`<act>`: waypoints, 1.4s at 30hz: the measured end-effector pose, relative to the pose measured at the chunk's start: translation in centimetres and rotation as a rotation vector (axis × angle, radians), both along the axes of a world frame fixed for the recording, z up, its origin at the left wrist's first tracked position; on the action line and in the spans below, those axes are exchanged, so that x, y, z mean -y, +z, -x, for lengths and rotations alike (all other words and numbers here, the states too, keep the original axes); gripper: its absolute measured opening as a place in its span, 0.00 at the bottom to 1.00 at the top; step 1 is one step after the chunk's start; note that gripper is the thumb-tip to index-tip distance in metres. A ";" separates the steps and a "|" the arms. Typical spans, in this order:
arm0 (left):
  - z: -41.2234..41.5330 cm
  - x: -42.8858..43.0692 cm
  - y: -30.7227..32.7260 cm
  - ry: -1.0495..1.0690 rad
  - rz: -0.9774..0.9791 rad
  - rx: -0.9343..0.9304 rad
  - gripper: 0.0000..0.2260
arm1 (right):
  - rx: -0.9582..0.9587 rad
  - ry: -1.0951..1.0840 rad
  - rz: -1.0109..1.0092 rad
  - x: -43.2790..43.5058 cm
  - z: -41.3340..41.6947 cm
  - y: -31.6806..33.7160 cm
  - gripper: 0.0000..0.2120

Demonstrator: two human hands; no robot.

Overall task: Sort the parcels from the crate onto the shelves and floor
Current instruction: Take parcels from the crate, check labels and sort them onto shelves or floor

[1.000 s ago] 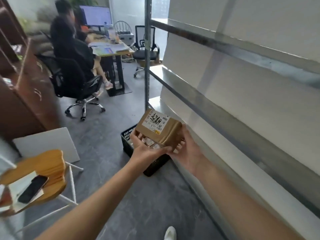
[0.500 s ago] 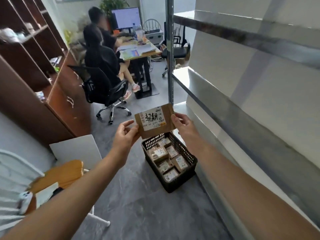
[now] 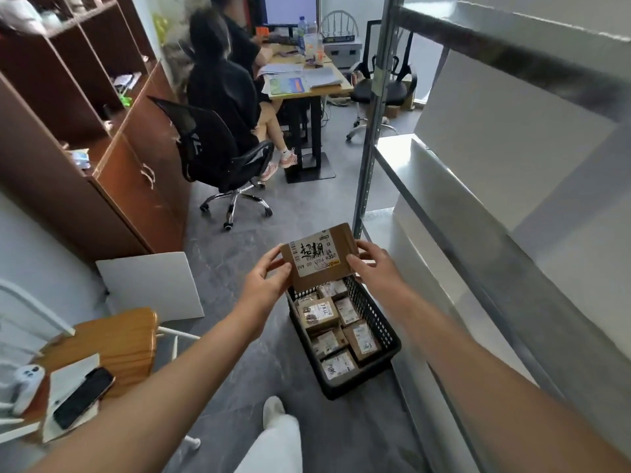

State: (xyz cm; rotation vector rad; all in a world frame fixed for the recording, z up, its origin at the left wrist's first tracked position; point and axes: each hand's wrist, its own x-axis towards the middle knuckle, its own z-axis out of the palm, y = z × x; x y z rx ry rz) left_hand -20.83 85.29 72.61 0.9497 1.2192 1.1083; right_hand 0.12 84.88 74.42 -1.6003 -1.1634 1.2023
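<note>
Brown cardboard is what I have in both hands. Nearest to me, at the bottom middle of the frame, are my white trouser leg point(image 3: 273, 445) and my white shoe point(image 3: 272, 407). At the lower left, a black phone point(image 3: 83, 397) lies on a wooden stool point(image 3: 119, 343).

Just past my shoe, in the middle, a black crate point(image 3: 358, 387) sits on the grey floor point(image 3: 222, 261). It is right beside the metal shelves point(image 3: 478, 233) that fill the right side. Small parcels point(image 3: 321, 314) with white labels lie packed inside the crate.

Over the far end of the crate I hold one parcel point(image 3: 321, 261) up in the air. My left hand point(image 3: 266, 285) pinches its left edge between thumb and fingers. My right hand point(image 3: 375, 268) pinches its right edge the same way. Its white label faces me and has big black writing on it.

A white board point(image 3: 153, 285) leans on the wall at the middle left. A brown cupboard point(image 3: 136, 172) stands at the upper left. Far off, at the top middle, a person in black point(image 3: 222, 83) sits on a black chair point(image 3: 211, 148) by a desk point(image 3: 307, 80) with a screen point(image 3: 290, 8).
</note>
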 end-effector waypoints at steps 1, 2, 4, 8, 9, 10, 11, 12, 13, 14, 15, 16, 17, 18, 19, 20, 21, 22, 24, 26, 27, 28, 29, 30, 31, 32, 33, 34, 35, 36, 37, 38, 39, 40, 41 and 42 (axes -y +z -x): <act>0.1 -1.3 -0.6 0.012 0.009 0.013 0.15 | 0.017 0.006 0.004 -1.2 0.3 -0.4 0.16; 0.3 -2.6 -1.2 0.024 0.017 0.024 0.15 | 0.033 0.011 0.015 -2.6 0.5 -0.9 0.16; 0.7 -5.8 -2.7 0.041 0.037 0.028 0.16 | 0.062 0.020 0.054 -5.6 1.0 -2.2 0.16; 1.4 -13.3 -6.6 0.027 0.117 0.018 0.16 | 0.093 0.012 0.149 -12.5 1.6 -5.3 0.16; 1.5 -15.4 -7.6 0.018 0.135 0.004 0.16 | 0.099 0.008 0.173 -14.3 1.8 -6.1 0.16; 1.6 -17.6 -8.5 0.010 0.151 -0.012 0.15 | 0.110 0.009 0.191 -16.2 1.9 -6.7 0.16; 1.8 -19.8 -9.3 0.002 0.167 -0.025 0.15 | 0.124 0.018 0.208 -18.1 1.9 -7.4 0.16; 1.9 -21.9 -10.1 -0.008 0.187 -0.037 0.14 | 0.134 0.033 0.231 -20.1 2.0 -8.0 0.16; 2.1 -24.0 -10.8 -0.017 0.208 -0.047 0.12 | 0.139 0.049 0.262 -21.9 2.1 -8.5 0.17; 2.3 -25.9 -11.4 -0.029 0.229 -0.062 0.11 | 0.141 0.063 0.295 -23.6 2.2 -9.1 0.17; 2.4 -27.6 -12.0 -0.042 0.248 -0.079 0.11 | 0.146 0.068 0.325 -25.2 2.3 -9.7 0.18; 2.6 -29.1 -12.6 -0.059 0.265 -0.101 0.10 | 0.153 0.068 0.348 -26.7 2.3 -10.4 0.18; 2.6 -30.7 -13.4 -0.076 0.279 -0.115 0.10 | 0.156 0.068 0.365 -28.2 2.3 -11.2 0.19; 2.6 -32.2 -14.2 -0.091 0.292 -0.127 0.11 | 0.159 0.067 0.381 -29.6 2.3 -12.1 0.19; 2.5 -33.5 -15.2 -0.103 0.303 -0.137 0.11 | 0.157 0.061 0.396 -30.9 2.2 -13.2 0.19; 2.2 -34.8 -16.4 -0.114 0.318 -0.152 0.11 | 0.150 0.051 0.414 -32.0 2.0 -14.3 0.19; 2.0 -35.8 -17.6 -0.122 0.334 -0.162 0.11 | 0.146 0.045 0.433 -33.0 1.9 -15.5 0.20; 1.6 -36.7 -18.9 -0.125 0.349 -0.180 0.11 | 0.146 0.048 0.446 -33.9 1.8 -16.8 0.19; 0.8 -38.0 -21.8 -0.130 0.378 -0.232 0.13 | 0.149 0.058 0.476 -35.3 1.4 -19.9 0.18; -0.1 -38.9 -25.1 -0.135 0.398 -0.275 0.15 | 0.148 0.057 0.507 -36.5 0.8 -23.8 0.17; -0.5 -39.3 -27.1 -0.125 0.411 -0.289 0.16 | 0.151 0.056 0.520 -37.0 0.5 -26.1 0.19; -1.0 -39.8 -29.2 -0.113 0.416 -0.309 0.17 | 0.161 0.053 0.527 -37.7 0.3 -28.7 0.22; -1.4 -40.4 -31.7 -0.114 0.423 -0.335 0.18 | 0.163 0.051 0.535 -38.4 0.0 -31.3 0.25; -1.8 -40.9 -34.5 -0.116 0.433 -0.355 0.19 | 0.157 0.052 0.544 -39.0 -0.4 -34.2 0.26; -2.2 -41.4 -37.4 -0.108 0.460 -0.358 0.19 | 0.148 0.053 0.559 -39.5 -0.7 -37.2 0.27; -2.6 -41.5 -40.3 -0.106 0.511 -0.350 0.19 | 0.144 0.058 0.583 -39.8 -0.9 -40.1 0.27; -3.0 -41.2 -42.8 -0.107 0.562 -0.326 0.19 | 0.150 0.071 0.607 -39.9 -1.0 -42.9 0.27; -3.2 -40.8 -45.3 -0.107 0.612 -0.299 0.19 | 0.168 0.091 0.621 -39.9 -1.2 -45.7 0.27; -3.4 -40.5 -47.5 -0.107 0.651 -0.280 0.20 | 0.192 0.118 0.632 -39.9 -1.3 -48.5 0.27; -3.5 -40.3 -49.6 -0.094 0.681 -0.274 0.20 | 0.211 0.151 0.644 -39.9 -1.3 -51.1 0.28; -3.5 -40.3 -51.7 -0.077 0.701 -0.275 0.19 | 0.221 0.178 0.654 -39.9 -1.2 -53.5 0.28; -3.4 -40.2 -53.7 -0.055 0.710 -0.277 0.18 | 0.227 0.192 0.658 -39.9 -1.0 -55.6 0.28; -3.3 -40.1 -55.4 -0.030 0.711 -0.298 0.16 | 0.228 0.191 0.660 -39.9 -0.9 -57.3 0.29; -3.2 -40.0 -57.0 0.002 0.709 -0.323 0.14 | 0.225 0.181 0.660 -40.0 -0.7 -58.7 0.29; -3.0 -39.6 -58.4 0.038 0.715 -0.346 0.13 | 0.232 0.174 0.654 -40.1 -0.4 -59.8 0.28; -2.9 -39.1 -59.4 0.075 0.730 -0.363 0.12 | 0.254 0.179 0.644 -40.2 -0.2 -60.7 0.27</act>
